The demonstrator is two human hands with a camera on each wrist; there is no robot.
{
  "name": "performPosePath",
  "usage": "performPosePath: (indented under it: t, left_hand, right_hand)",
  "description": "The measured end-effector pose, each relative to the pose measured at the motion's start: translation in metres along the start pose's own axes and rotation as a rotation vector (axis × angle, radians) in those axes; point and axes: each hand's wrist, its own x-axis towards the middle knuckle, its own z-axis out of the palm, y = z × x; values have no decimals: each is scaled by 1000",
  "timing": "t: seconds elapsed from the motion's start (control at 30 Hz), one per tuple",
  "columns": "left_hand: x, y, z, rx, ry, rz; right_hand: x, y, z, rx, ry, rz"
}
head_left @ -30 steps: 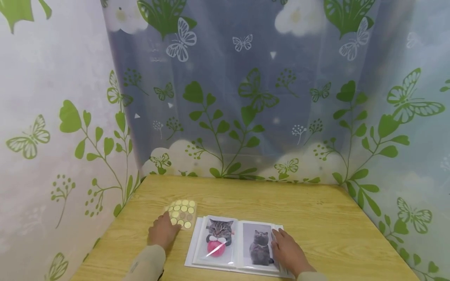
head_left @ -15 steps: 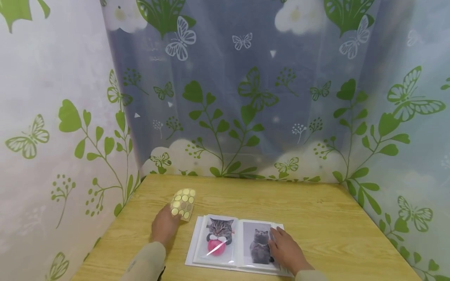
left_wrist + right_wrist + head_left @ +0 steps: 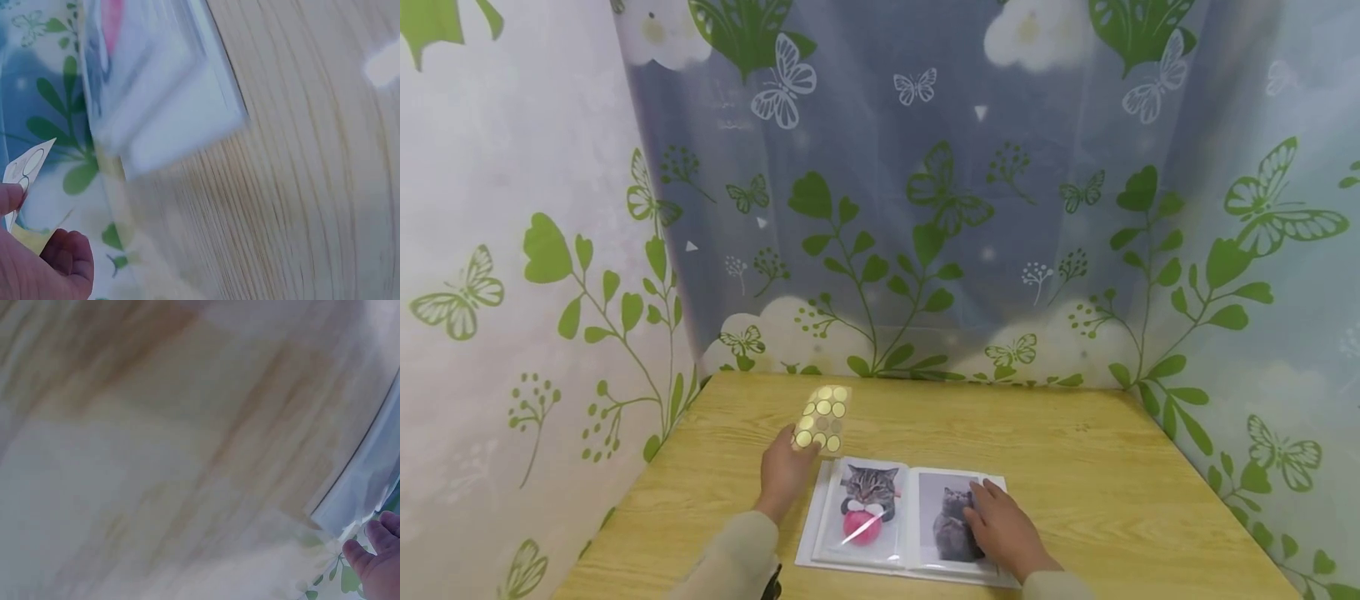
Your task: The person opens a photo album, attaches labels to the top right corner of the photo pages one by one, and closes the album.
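A sheet of round yellow stickers (image 3: 823,409), with a couple of spots bare, is pinched by my left hand (image 3: 786,472) at its near edge. The sheet is held up beyond the album's upper left corner; in the left wrist view, the same sheet (image 3: 32,159) shows side-on and bent between thumb and fingers. An open white photo album (image 3: 912,523) lies flat, with a tabby cat photo (image 3: 865,504) on the left page and a grey cat photo (image 3: 951,525) on the right. My right hand (image 3: 1011,531), fingers extended, rests over the right page, covering part of that photo.
The wood-grain table (image 3: 1120,492) extends around the album on all sides. Behind it hangs a patterned curtain (image 3: 880,250) with leaves and butterflies, which also closes in the left and right sides.
My left hand has lifted the sticker sheet from the table and carried it right and away, toward the album's upper left. My right hand has slid slightly left over the page.
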Motion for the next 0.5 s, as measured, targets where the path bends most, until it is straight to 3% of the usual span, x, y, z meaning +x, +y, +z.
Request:
performPosePath:
  t: [0.3, 0.5]
  left_hand:
    - [-17, 27, 25, -112, -44, -48]
    - [-29, 38, 40, -166, -90, -103]
  right_hand:
    - [8, -10, 2, 46, 39, 3]
    - [14, -23, 2, 161, 59, 44]
